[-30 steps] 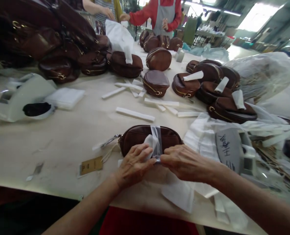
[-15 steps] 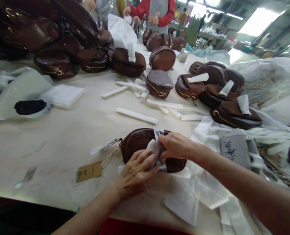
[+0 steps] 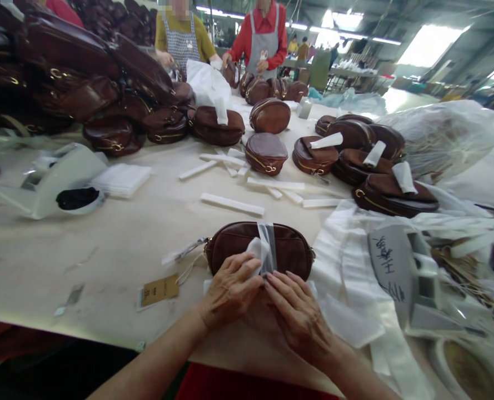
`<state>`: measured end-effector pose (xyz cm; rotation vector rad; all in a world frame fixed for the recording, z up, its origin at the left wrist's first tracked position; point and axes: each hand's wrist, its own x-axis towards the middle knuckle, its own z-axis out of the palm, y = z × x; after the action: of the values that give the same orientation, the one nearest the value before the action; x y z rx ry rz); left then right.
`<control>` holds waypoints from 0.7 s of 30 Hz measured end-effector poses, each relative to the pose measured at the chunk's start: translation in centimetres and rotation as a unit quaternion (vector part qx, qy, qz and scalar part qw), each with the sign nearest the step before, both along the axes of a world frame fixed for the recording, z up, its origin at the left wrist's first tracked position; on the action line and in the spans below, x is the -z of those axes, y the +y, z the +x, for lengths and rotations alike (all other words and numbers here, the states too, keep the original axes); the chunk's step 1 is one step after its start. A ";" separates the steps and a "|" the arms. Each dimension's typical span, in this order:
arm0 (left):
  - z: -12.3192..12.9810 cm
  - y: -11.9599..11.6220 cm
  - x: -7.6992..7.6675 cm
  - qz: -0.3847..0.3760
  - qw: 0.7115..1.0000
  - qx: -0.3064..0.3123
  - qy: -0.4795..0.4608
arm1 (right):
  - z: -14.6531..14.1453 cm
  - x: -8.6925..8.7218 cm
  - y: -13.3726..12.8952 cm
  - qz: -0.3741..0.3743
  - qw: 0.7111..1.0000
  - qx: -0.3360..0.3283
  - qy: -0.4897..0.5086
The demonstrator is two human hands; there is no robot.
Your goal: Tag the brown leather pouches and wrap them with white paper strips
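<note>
An oval dark brown leather bag [image 3: 225, 239] lies in front of me, with a clear tape strip [image 3: 269, 244] running down over it. My left hand [image 3: 232, 289] is closed over the bag's lower left part, fingertips on a white paper wrap [image 3: 254, 245]. Stretched fingers of my right hand [image 3: 297, 311] rest against the bag's lower edge, at the tape's bottom end. A tan card tag [image 3: 161, 290] hangs on a string from the bag's left end. A clear-wrapped metal fitting [image 3: 184, 251] lies beside it. My thumbs are mostly hidden.
Tape dispensers stand at the left [image 3: 69, 178] and right [image 3: 390, 266]. White paper strips [image 3: 232, 204] lie beyond the bag, and white sheets [image 3: 350, 311] to its right. Several brown bags [image 3: 267, 153] are farther back, with a large pile [image 3: 75, 61] at left. Two co-workers [image 3: 265, 33] stand opposite.
My right hand has moved from the tape at the bag's top and middle to its lower edge, fingers straightened. The tape lies flatter. My left hand stays put. The view has tilted upward.
</note>
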<state>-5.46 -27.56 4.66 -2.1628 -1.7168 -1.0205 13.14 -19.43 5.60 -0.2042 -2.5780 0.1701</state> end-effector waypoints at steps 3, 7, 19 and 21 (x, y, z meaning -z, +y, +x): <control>0.0 -0.1 -0.1 0.001 1.000 -0.002 0.022 | 0.3 0.6 0.0 0.038 0.999 -0.001 -0.013; -0.2 -0.2 0.0 0.015 0.998 0.008 0.065 | 0.6 0.6 -0.1 0.105 0.993 0.009 -0.054; -1.1 -1.4 -3.1 -0.102 0.988 0.063 -0.102 | 3.2 -1.4 -1.1 -0.012 0.995 0.084 0.055; -1.3 -1.8 -3.8 -0.118 0.983 0.049 -0.129 | 2.4 -1.5 -0.6 -0.080 0.989 0.101 0.078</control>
<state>-6.72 -29.38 8.44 -2.3685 -1.9495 -1.2274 15.54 -20.05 7.14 -0.4899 -2.3722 0.3065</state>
